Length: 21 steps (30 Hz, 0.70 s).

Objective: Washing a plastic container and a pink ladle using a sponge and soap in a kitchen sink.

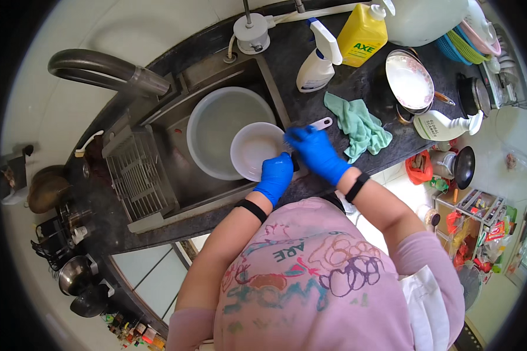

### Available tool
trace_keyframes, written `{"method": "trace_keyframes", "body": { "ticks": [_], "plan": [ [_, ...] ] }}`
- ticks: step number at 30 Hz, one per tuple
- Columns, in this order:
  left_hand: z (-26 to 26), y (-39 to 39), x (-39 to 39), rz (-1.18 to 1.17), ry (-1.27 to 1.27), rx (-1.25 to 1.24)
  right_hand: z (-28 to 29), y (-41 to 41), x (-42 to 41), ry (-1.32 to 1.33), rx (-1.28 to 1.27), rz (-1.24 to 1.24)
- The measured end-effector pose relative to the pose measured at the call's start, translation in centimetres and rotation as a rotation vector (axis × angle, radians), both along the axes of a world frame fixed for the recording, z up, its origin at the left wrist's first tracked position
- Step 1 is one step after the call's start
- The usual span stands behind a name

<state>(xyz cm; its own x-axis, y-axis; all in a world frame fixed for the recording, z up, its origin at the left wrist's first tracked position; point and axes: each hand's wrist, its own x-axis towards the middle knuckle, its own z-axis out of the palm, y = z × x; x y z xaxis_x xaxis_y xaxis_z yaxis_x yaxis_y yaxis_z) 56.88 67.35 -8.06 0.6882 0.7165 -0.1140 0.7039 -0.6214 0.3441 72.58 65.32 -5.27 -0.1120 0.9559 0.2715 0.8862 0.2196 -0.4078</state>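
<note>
Wearing a blue glove, my left hand [277, 174] grips the near rim of a white bowl [255, 149]. The bowl is tilted over a larger pale basin [206, 131] of cloudy water in the sink. My right hand [318, 153], also gloved in blue, is just right of the bowl; its fingers are blurred. A white handle with a hole [322, 123] sticks out beyond those fingers, and whether they hold it cannot be told. A green cloth [360, 125] lies crumpled on the dark counter to the right.
A white spray bottle [316, 66] and a yellow dish soap bottle [362, 37] stand behind. Further right are a floral plate [409, 81] on a pan and another spray bottle [441, 126]. A metal dish rack [138, 175] sits at the sink's left, below the curved faucet [101, 66].
</note>
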Motion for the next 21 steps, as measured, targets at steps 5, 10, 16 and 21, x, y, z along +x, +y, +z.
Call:
{"method": "trace_keyframes", "body": {
  "ticks": [5, 10, 16, 21],
  "plan": [
    [-0.6, -0.3, 0.3, -0.024, -0.007, -0.006, 0.3, 0.3, 5.2, -0.184, -0.027, -0.290],
    [0.0, 0.2, -0.4, 0.011, 0.026, -0.003, 0.7, 0.8, -0.8, -0.097, 0.034, 0.010],
    [6.1, 5.0, -1.6, 0.064, -0.002, -0.088, -2.0, 0.0, 10.0, 0.334, 0.124, -0.512],
    [8.9, 9.3, -1.7, 0.197, 0.116, -0.656, 2.8, 0.9, 4.1, 0.479, 0.187, -0.383]
  ]
}}
